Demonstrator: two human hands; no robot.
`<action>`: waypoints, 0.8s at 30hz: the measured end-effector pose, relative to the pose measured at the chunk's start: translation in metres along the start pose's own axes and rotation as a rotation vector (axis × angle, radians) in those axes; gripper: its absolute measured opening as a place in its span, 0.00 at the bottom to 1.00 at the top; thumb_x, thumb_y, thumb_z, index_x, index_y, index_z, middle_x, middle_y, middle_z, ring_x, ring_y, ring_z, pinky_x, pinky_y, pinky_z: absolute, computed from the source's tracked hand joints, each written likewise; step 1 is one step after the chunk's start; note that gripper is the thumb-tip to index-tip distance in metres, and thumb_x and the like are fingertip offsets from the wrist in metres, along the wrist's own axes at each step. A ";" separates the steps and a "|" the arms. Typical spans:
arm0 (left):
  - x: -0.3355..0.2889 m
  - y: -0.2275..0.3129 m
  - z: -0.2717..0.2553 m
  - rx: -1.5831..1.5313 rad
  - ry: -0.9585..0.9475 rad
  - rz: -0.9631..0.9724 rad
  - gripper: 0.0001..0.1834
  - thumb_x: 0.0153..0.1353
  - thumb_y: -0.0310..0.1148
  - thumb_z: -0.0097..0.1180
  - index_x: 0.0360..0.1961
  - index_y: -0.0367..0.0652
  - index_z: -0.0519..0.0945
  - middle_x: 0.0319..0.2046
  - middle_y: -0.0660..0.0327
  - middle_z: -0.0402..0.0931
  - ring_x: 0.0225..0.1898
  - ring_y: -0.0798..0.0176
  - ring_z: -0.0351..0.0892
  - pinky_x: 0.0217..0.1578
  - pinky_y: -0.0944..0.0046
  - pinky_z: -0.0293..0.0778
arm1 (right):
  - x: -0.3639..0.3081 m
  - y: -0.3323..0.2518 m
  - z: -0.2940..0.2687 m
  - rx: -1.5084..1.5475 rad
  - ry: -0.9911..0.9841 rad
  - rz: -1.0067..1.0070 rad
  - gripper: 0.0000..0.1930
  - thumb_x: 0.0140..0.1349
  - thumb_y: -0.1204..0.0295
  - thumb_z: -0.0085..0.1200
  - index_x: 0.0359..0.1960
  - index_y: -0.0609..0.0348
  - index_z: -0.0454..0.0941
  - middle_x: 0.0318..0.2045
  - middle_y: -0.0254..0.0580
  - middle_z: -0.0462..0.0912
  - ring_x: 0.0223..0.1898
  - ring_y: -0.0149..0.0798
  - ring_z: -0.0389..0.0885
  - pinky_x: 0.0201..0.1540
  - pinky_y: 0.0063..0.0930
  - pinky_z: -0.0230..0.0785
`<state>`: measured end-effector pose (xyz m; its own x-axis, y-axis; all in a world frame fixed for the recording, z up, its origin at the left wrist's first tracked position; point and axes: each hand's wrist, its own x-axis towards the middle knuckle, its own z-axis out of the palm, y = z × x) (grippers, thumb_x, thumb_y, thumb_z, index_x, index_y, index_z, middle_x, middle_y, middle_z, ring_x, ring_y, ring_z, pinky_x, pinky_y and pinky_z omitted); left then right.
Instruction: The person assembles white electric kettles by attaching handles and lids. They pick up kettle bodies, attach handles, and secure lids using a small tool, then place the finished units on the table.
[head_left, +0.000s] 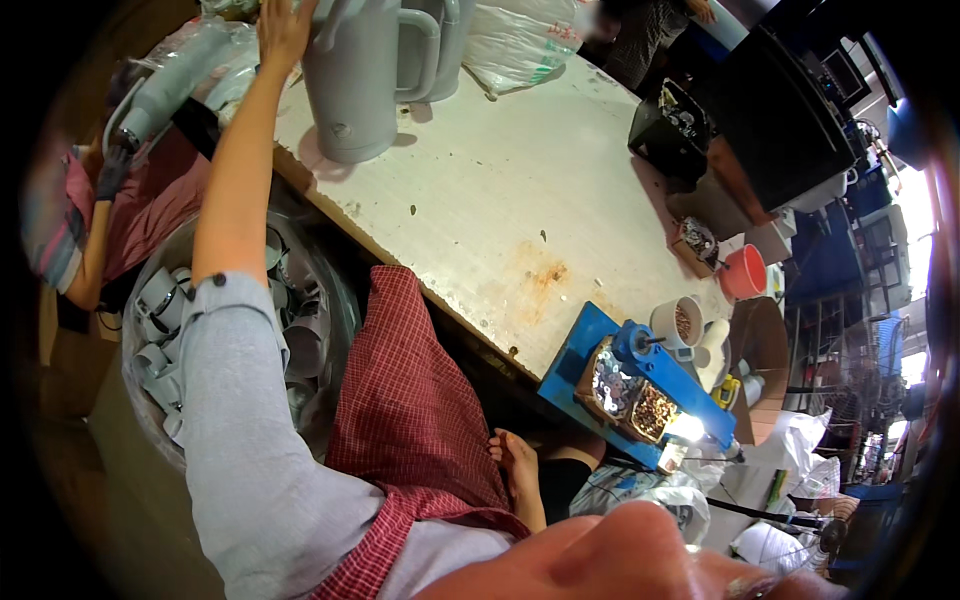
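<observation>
My left arm stretches far forward to the table's left end. There my left hand is beside a tall grey jug with a looped handle; its fingertips run out of the picture, so its hold on anything is hidden. A second grey jug stands just behind the first. Low by my lap, my right hand is loosely closed against the red checked apron. Whatever its curled fingers may hold is hidden.
The white table carries a plastic bag and a blue fixture with trays of small metal parts. A red cup stands right. Left is a lined bin of grey parts. Another person's gloved hand touches a jug.
</observation>
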<state>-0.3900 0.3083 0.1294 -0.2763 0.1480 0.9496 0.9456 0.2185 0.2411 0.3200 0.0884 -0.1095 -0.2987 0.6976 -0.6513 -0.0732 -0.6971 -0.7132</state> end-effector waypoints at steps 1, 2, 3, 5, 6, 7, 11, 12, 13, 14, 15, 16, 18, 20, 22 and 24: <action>-0.049 -0.017 -0.013 0.028 -0.054 -0.086 0.32 0.66 0.47 0.52 0.62 0.37 0.61 0.61 0.45 0.62 0.63 0.41 0.59 0.64 0.49 0.54 | -0.010 -0.007 0.003 -0.057 0.000 -0.025 0.18 0.70 0.64 0.51 0.53 0.67 0.76 0.38 0.41 0.83 0.35 0.30 0.79 0.41 0.22 0.72; -0.105 -0.010 -0.028 -0.025 -0.129 -0.170 0.37 0.67 0.48 0.51 0.68 0.36 0.58 0.65 0.44 0.59 0.66 0.40 0.56 0.66 0.49 0.52 | -0.016 -0.017 0.002 -0.108 0.015 -0.070 0.18 0.70 0.65 0.51 0.53 0.67 0.77 0.38 0.41 0.83 0.36 0.30 0.79 0.41 0.21 0.72; -0.165 0.025 -0.048 -0.137 -0.254 -0.320 0.37 0.66 0.46 0.53 0.67 0.31 0.58 0.64 0.43 0.61 0.65 0.40 0.57 0.66 0.49 0.52 | -0.021 -0.017 -0.011 -0.134 0.062 -0.128 0.18 0.70 0.65 0.51 0.53 0.67 0.77 0.38 0.41 0.83 0.36 0.29 0.80 0.40 0.21 0.72; -0.239 0.089 -0.138 -0.169 -0.495 -0.353 0.33 0.65 0.40 0.55 0.66 0.35 0.61 0.62 0.44 0.62 0.64 0.41 0.58 0.65 0.50 0.54 | -0.033 -0.027 -0.022 -0.252 0.183 -0.272 0.16 0.68 0.70 0.53 0.53 0.67 0.77 0.37 0.41 0.84 0.35 0.29 0.80 0.41 0.22 0.73; -0.262 0.138 -0.170 -0.336 -0.530 -0.361 0.31 0.65 0.38 0.55 0.65 0.37 0.63 0.63 0.46 0.63 0.65 0.42 0.57 0.65 0.51 0.54 | -0.043 -0.025 -0.030 -0.354 0.363 -0.400 0.15 0.67 0.73 0.53 0.53 0.67 0.77 0.40 0.45 0.83 0.36 0.33 0.81 0.42 0.25 0.74; -0.288 0.173 -0.195 -0.361 -0.698 -0.316 0.30 0.65 0.39 0.53 0.66 0.39 0.62 0.65 0.48 0.61 0.67 0.43 0.56 0.66 0.50 0.52 | -0.060 -0.026 -0.039 -0.557 0.484 -0.539 0.16 0.66 0.72 0.53 0.54 0.67 0.76 0.45 0.48 0.81 0.42 0.38 0.80 0.47 0.30 0.72; -0.334 0.258 -0.307 -0.349 -0.996 -0.350 0.39 0.64 0.45 0.54 0.69 0.37 0.55 0.71 0.45 0.49 0.70 0.40 0.48 0.68 0.46 0.47 | -0.092 0.000 -0.104 -1.211 0.757 -0.732 0.26 0.62 0.69 0.56 0.61 0.66 0.69 0.60 0.62 0.67 0.60 0.57 0.67 0.64 0.46 0.57; -0.341 0.260 -0.328 -0.297 -0.993 -0.403 0.41 0.63 0.46 0.56 0.70 0.37 0.54 0.71 0.44 0.47 0.70 0.39 0.48 0.68 0.45 0.48 | -0.087 0.007 -0.113 -1.259 0.721 -0.698 0.29 0.61 0.67 0.57 0.63 0.66 0.66 0.62 0.64 0.65 0.62 0.60 0.63 0.66 0.49 0.53; -0.343 0.264 -0.332 -0.304 -0.982 -0.433 0.42 0.63 0.46 0.56 0.70 0.37 0.53 0.71 0.43 0.46 0.70 0.39 0.48 0.68 0.45 0.48 | -0.091 0.022 -0.119 -1.296 0.732 -0.652 0.32 0.60 0.66 0.58 0.65 0.65 0.64 0.63 0.66 0.62 0.64 0.63 0.59 0.68 0.51 0.48; -0.344 0.269 -0.333 -0.312 -0.972 -0.463 0.43 0.62 0.46 0.57 0.70 0.37 0.52 0.71 0.43 0.45 0.70 0.39 0.48 0.68 0.45 0.48 | -0.093 0.037 -0.125 -1.332 0.744 -0.604 0.35 0.60 0.64 0.59 0.66 0.64 0.61 0.65 0.68 0.59 0.66 0.67 0.55 0.69 0.53 0.44; -0.342 0.280 -0.315 -0.377 -0.985 -0.451 0.44 0.62 0.46 0.58 0.71 0.37 0.51 0.71 0.42 0.45 0.70 0.38 0.48 0.68 0.45 0.48 | -0.100 0.062 -0.131 -1.284 0.769 -0.415 0.39 0.59 0.61 0.60 0.69 0.64 0.57 0.66 0.73 0.56 0.67 0.72 0.52 0.69 0.57 0.42; -0.344 0.272 -0.325 -0.335 -0.936 -0.483 0.43 0.61 0.43 0.59 0.71 0.37 0.52 0.71 0.43 0.46 0.70 0.39 0.49 0.68 0.46 0.49 | -0.074 0.084 -0.144 -1.250 0.710 -0.505 0.37 0.61 0.61 0.57 0.69 0.63 0.58 0.66 0.70 0.56 0.67 0.69 0.53 0.69 0.55 0.43; -0.343 0.265 -0.320 -0.378 -0.914 -0.505 0.42 0.60 0.41 0.59 0.70 0.38 0.54 0.71 0.45 0.48 0.70 0.40 0.51 0.68 0.49 0.50 | -0.066 0.083 -0.131 -1.091 0.802 -0.498 0.35 0.62 0.62 0.56 0.69 0.61 0.59 0.67 0.67 0.56 0.68 0.66 0.55 0.69 0.52 0.45; -0.342 0.269 -0.314 -0.392 -0.918 -0.481 0.42 0.60 0.40 0.60 0.70 0.38 0.55 0.71 0.45 0.49 0.69 0.41 0.52 0.68 0.49 0.50 | -0.064 0.074 -0.128 -1.004 0.838 -0.469 0.34 0.62 0.62 0.56 0.68 0.59 0.60 0.67 0.64 0.57 0.68 0.64 0.56 0.69 0.49 0.47; -0.343 0.265 -0.321 -0.374 -0.911 -0.480 0.41 0.60 0.40 0.60 0.70 0.38 0.55 0.71 0.46 0.50 0.69 0.42 0.53 0.68 0.50 0.50 | -0.061 0.070 -0.127 -0.973 0.819 -0.459 0.34 0.62 0.63 0.57 0.68 0.58 0.61 0.67 0.63 0.58 0.68 0.62 0.56 0.69 0.47 0.48; -0.343 0.271 -0.310 -0.416 -0.907 -0.459 0.41 0.60 0.40 0.60 0.70 0.38 0.56 0.71 0.46 0.51 0.69 0.42 0.53 0.68 0.50 0.50 | -0.066 0.070 -0.128 -0.965 0.845 -0.469 0.34 0.61 0.63 0.57 0.68 0.57 0.61 0.67 0.63 0.58 0.68 0.62 0.56 0.69 0.47 0.49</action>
<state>0.0139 0.0177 -0.0685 -0.4794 0.8274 0.2926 0.6572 0.1175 0.7445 0.4564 0.0151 -0.1495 0.2625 0.9649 -0.0104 0.7858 -0.2200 -0.5780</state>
